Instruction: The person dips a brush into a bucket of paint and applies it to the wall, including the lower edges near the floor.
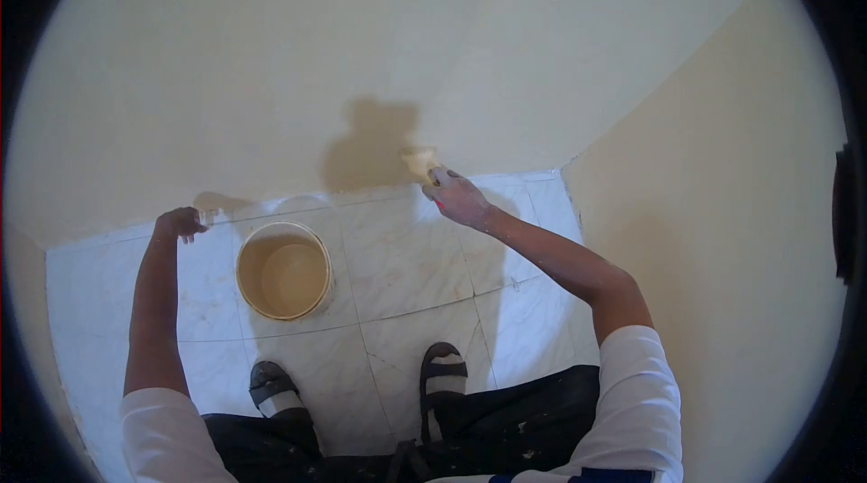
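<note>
My right hand point(457, 198) is wrapped round the handle of a wide paintbrush point(420, 161); its pale bristles are at the lower part of the cream wall point(506, 77). On the left, my left hand point(185, 224) hangs near the foot of the wall with its fingers bent downward and apart, holding nothing that I can make out. Between my hands, nearer the left one, a round bucket point(327, 277) stands on the tiled floor, with beige paint point(294, 275) inside.
Pale marbled tiles point(406, 257) cover the floor, one with a crack. A side wall point(704, 239) rises on the right, with a dark object point(845, 212) at its far edge. My sandalled feet stand below the bucket, and shadows fall on the wall.
</note>
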